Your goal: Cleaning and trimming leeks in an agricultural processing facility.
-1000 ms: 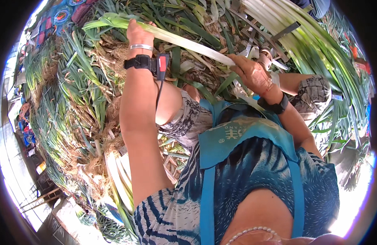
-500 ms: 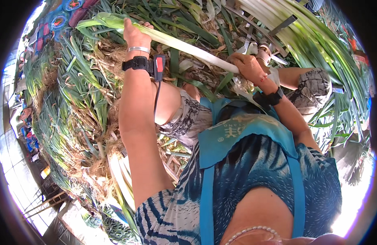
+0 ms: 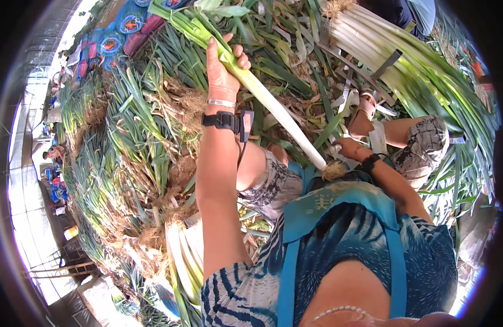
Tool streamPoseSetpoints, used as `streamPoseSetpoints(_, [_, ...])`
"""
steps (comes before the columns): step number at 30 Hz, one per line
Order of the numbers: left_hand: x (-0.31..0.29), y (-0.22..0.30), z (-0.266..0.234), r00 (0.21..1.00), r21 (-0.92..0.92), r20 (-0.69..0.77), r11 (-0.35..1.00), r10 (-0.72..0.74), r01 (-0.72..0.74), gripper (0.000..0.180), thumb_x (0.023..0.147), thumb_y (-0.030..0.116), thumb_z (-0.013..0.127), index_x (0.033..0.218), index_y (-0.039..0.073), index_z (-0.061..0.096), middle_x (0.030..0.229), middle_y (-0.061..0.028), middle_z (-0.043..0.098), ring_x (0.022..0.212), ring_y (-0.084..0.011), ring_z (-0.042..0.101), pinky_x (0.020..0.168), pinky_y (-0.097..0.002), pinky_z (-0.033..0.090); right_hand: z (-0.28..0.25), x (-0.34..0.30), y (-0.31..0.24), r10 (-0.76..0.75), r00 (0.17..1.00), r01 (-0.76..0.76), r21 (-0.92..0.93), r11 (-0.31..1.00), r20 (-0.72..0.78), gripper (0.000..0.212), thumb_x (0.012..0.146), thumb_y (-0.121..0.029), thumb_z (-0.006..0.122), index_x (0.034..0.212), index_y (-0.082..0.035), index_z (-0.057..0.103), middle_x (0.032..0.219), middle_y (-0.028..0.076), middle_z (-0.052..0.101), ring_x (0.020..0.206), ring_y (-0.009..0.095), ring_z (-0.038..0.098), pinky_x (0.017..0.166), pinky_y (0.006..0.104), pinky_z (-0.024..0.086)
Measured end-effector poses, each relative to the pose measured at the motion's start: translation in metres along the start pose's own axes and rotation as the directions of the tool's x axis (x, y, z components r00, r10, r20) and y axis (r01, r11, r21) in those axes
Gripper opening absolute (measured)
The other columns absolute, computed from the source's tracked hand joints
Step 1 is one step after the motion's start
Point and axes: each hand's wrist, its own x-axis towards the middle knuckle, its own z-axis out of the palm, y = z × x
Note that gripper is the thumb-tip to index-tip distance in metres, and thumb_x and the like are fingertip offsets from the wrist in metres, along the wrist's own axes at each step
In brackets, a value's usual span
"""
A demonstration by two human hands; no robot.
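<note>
My left hand (image 3: 225, 61) is wrapped round a long leek (image 3: 281, 114) where its pale stalk turns green. The leek slants from its green leaves, beyond that hand, down to a tuft of roots (image 3: 334, 170) close to my blue apron. My right hand (image 3: 349, 148) is beside the root end, apart from the stalk. Its fingers look curled together, and a whitish scrap shows at their tips, but what they hold is hard to make out.
A big pile of leeks (image 3: 126, 131) spreads on the left. At the upper right lies a bundle of pale-stalked leeks (image 3: 371, 46) beside a metal frame (image 3: 385, 65). Loose leaves cover the ground between my feet. Blue-and-red net bundles (image 3: 110, 44) lie at the upper left.
My right hand has come off the white stalk and moved down, baring the root tuft. My left hand has shifted right with the leek, which now tilts more steeply. The view has shifted too.
</note>
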Motion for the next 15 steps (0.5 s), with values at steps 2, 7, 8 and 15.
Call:
streamPoseSetpoints(2, [-0.002, -0.002, -0.013, 1.0, -0.037, 0.001, 0.999, 0.023, -0.023, 0.048, 0.092, 0.045, 0.049, 0.114, 0.003, 0.055, 0.086, -0.0122, 0.059, 0.07, -0.0258, 0.058, 0.064, -0.0391, 0.051, -0.032, 0.0, -0.013, 0.001, 0.979, 0.042, 0.206, 0.978, -0.202, 0.044, 0.077, -0.013, 0.064, 0.121, -0.006, 0.058, 0.116, 0.015, 0.061, 0.106, 0.025, 0.06, 0.084, 0.0347, 0.05])
streamPoseSetpoints(7, [0.001, -0.006, -0.02, 1.0, 0.006, -0.017, 1.0, -0.006, 0.006, 0.049, 0.091, 0.042, 0.049, 0.117, 0.0, 0.055, 0.112, -0.0148, 0.059, 0.096, -0.0307, 0.059, 0.085, -0.0436, 0.051, -0.164, -0.007, -0.135, -0.098, 0.975, 0.223, 0.845, 0.486, -0.201, 0.048, 0.096, -0.038, 0.049, 0.133, -0.006, 0.047, 0.13, 0.009, 0.051, 0.104, 0.017, 0.058, 0.085, 0.0307, 0.051])
streamPoseSetpoints(8, [0.003, -0.009, -0.015, 1.0, 0.046, -0.012, 0.999, -0.023, 0.023, 0.05, 0.091, 0.042, 0.049, 0.118, 0.0, 0.055, 0.113, -0.014, 0.059, 0.096, -0.0303, 0.06, 0.084, -0.0427, 0.051, -0.182, -0.003, -0.151, -0.112, 0.954, 0.295, 0.797, 0.528, -0.279, 0.05, 0.097, -0.041, 0.045, 0.133, -0.006, 0.047, 0.129, 0.009, 0.052, 0.103, 0.017, 0.059, 0.084, 0.0305, 0.052])
streamPoseSetpoints(15, [0.01, -0.028, -0.005, 0.973, 0.109, 0.083, 0.973, -0.215, 0.205, 0.051, 0.093, 0.046, 0.047, 0.119, 0.003, 0.056, 0.114, -0.0122, 0.06, 0.101, -0.0269, 0.057, 0.089, -0.0444, 0.048, -0.267, 0.076, -0.217, -0.09, 0.882, 0.424, 0.695, 0.581, -0.463, 0.055, 0.094, -0.046, 0.05, 0.123, 0.0, 0.054, 0.107, 0.011, 0.064, 0.094, 0.017, 0.062, 0.074, 0.031, 0.054])
